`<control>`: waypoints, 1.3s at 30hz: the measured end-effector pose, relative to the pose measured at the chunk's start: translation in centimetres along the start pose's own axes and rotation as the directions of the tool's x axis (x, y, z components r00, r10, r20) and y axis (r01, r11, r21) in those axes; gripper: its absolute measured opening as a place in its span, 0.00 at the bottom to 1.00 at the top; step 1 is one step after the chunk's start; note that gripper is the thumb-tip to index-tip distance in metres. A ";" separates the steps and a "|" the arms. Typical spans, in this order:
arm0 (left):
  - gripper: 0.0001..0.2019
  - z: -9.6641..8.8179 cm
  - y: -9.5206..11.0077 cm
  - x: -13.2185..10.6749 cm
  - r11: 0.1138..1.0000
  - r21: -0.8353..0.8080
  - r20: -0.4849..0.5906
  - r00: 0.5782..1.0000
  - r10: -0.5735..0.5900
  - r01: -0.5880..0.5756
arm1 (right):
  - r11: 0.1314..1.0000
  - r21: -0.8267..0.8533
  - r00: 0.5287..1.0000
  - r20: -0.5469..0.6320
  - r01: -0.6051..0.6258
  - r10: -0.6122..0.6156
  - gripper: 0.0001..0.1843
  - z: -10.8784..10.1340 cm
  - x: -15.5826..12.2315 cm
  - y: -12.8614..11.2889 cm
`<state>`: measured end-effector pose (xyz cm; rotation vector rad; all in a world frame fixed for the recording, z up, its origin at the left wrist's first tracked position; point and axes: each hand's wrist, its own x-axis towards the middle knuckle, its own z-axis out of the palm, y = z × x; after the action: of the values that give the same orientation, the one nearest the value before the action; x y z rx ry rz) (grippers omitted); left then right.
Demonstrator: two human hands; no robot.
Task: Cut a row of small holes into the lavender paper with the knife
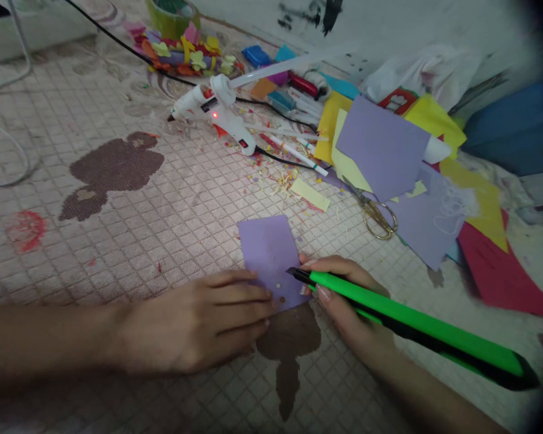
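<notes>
A rectangular lilac paper card [265, 253] lies flat near the centre of the scene, long axis running near to far, its corners slightly uneven. Two small round marks show near its lower edge; whether they are holes is too small to tell. The left hand [194, 319] lies palm down at left, with fingertips pressing on the card's near portion. The right hand [348, 307] grips a green utility knife [416, 325] with black trim, its body angled away to the near right. The knife's black nose sits over the card's right edge.
</notes>
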<state>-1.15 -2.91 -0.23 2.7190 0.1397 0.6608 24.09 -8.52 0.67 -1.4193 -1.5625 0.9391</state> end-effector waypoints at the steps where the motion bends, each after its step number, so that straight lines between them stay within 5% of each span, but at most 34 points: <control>1: 0.11 0.0 -0.1 0.0 0.999 -0.003 -0.044 0.999 -0.032 0.032 | 1.000 0.002 1.000 0.000 -0.003 0.003 0.11 0.0 0.0 0.0; 4: 0.10 0.0 -0.6 -0.2 0.989 0.002 -0.120 0.982 -0.148 0.149 | 1.000 -0.018 0.999 -0.032 0.023 -0.023 0.11 0.1 0.0 -0.4; 12: 0.23 0.5 -1.2 -0.2 0.920 -0.078 -0.014 0.922 -0.386 0.384 | 0.999 0.013 0.999 -0.034 0.041 -0.040 0.12 0.3 -0.3 0.1; 20: 0.48 1.3 -1.2 0.3 0.928 0.099 0.040 0.931 -0.363 0.358 | 0.995 0.104 1.000 0.016 -0.003 0.001 0.11 0.2 -0.6 0.3; 28: 0.42 1.5 -2.0 0.3 0.928 0.085 0.024 0.930 -0.367 0.364 | 0.977 0.212 0.999 0.008 -0.039 0.038 0.10 0.2 -1.2 1.3; 33: 0.41 1.1 -3.0 0.2 0.950 0.035 0.051 0.949 -0.311 0.309 | 0.985 0.152 0.996 0.018 0.083 -0.087 0.11 0.0 -0.2 1.3; 39: 0.54 1.1 -2.7 0.0 0.947 0.016 0.062 0.945 -0.321 0.321 | 0.968 0.198 0.986 0.030 0.157 -0.166 0.10 -0.1 3.3 1.3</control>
<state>-0.68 -0.64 -2.04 2.6310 0.5566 0.4772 24.56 -5.15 -0.20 -1.1236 -1.5478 1.0032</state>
